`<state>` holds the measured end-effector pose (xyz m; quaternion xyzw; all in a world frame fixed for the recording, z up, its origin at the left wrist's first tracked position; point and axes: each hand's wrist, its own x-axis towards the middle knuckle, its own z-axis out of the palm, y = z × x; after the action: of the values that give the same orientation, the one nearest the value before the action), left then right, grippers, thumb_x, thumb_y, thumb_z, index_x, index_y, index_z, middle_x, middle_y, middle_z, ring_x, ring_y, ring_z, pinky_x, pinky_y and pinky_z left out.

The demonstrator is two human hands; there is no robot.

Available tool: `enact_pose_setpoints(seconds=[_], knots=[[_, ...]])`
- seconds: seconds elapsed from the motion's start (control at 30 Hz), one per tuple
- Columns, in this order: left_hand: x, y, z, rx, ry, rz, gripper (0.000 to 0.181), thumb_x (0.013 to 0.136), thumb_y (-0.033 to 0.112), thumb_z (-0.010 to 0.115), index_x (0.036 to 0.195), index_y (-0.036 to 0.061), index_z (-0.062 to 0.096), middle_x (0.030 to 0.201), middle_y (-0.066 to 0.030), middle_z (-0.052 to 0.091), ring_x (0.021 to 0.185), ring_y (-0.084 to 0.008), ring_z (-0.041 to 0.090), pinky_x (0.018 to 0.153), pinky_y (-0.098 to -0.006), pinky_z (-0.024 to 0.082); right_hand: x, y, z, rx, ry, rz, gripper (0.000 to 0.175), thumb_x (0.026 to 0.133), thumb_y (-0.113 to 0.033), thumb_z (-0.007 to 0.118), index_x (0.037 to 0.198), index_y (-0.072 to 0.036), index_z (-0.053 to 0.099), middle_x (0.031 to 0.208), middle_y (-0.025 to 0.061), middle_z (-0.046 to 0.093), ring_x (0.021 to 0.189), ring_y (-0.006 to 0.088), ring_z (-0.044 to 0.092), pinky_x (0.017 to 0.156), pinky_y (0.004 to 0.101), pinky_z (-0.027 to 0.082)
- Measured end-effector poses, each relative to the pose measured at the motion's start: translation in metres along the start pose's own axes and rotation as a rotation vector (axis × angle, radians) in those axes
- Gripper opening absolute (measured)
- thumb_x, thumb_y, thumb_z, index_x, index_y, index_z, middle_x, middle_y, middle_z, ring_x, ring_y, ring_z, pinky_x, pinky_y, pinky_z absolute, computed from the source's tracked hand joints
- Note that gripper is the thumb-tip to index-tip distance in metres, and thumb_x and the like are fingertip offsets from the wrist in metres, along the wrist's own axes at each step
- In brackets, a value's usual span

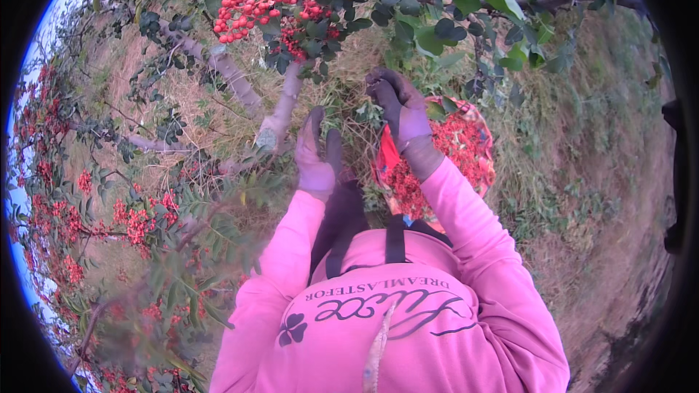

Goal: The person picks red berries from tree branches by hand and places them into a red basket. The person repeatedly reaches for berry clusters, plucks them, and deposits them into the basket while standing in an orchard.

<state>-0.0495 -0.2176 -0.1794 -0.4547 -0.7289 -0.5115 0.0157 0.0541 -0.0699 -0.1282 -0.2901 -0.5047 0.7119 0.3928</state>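
Note:
My left hand [318, 153], in a glove with dark fingers, is raised beside a pale tree trunk [281, 101]. Its thumb and fingers are apart, and I see nothing between them. My right hand [404, 106], gloved alike, is held higher and farther to the right. Its fingers bend toward the thumb; whether something small is pinched at the dark tips cannot be made out. Below and behind the right wrist is a patterned cloth-rimmed container [487, 144] full of red berries [456, 139], partly covered by my forearm. A large cluster of red berries [262, 3] hangs above the left hand.
A leafy branch [551, 0] crosses the top right. A cut limb [232, 73] forks left of the trunk. More berry clusters [134, 221] and blurred near leaves [180, 278] crowd the left side. Grass [590, 120] covers the ground. Dark straps [395, 240] run down my front.

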Motion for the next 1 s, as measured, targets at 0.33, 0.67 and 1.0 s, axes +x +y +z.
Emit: enact_pose_setpoints(seconds=[0.33, 0.67, 1.0], knots=[[0.147, 0.026, 0.041, 0.79, -0.036, 0.062, 0.078, 0.075, 0.042, 0.069, 0.142, 0.0223, 0.034, 0.146, -0.0223, 0.024, 0.135, -0.0457, 0.016, 0.109, -0.0536, 0.02, 0.015, 0.011, 0.023, 0.09, 0.053, 0.098, 0.022, 0.089, -0.005, 0.055, 0.11, -0.005, 0.061, 0.09, -0.0026, 0.059, 0.076, 0.0046, 0.051, 0.068, 0.0186, 0.042], [0.149, -0.031, 0.034, 0.174, 0.236, 0.128, 0.022, 0.083, 0.022, 0.069, 0.102, 0.0103, 0.068, 0.131, -0.0146, 0.048, 0.119, -0.0282, 0.046, 0.098, -0.0379, 0.04, 0.063, 0.034, 0.028, 0.157, 0.049, 0.117, 0.027, 0.087, -0.01, 0.058, 0.114, -0.004, 0.059, 0.099, 0.0013, 0.063, 0.085, 0.0094, 0.058, 0.072, 0.0205, 0.044], [0.151, -0.061, 0.02, -0.727, 0.668, -0.466, 0.031, 0.088, 0.009, 0.06, 0.118, 0.0045, 0.051, 0.097, -0.0075, 0.062, 0.085, -0.0184, 0.061, 0.077, -0.0384, 0.056, 0.097, 0.04, 0.067, 0.246, 0.018, 0.069, 0.048, 0.08, -0.014, 0.069, 0.122, -0.004, 0.05, 0.111, 0.0058, 0.06, 0.095, 0.0144, 0.056, 0.084, 0.0284, 0.046]])
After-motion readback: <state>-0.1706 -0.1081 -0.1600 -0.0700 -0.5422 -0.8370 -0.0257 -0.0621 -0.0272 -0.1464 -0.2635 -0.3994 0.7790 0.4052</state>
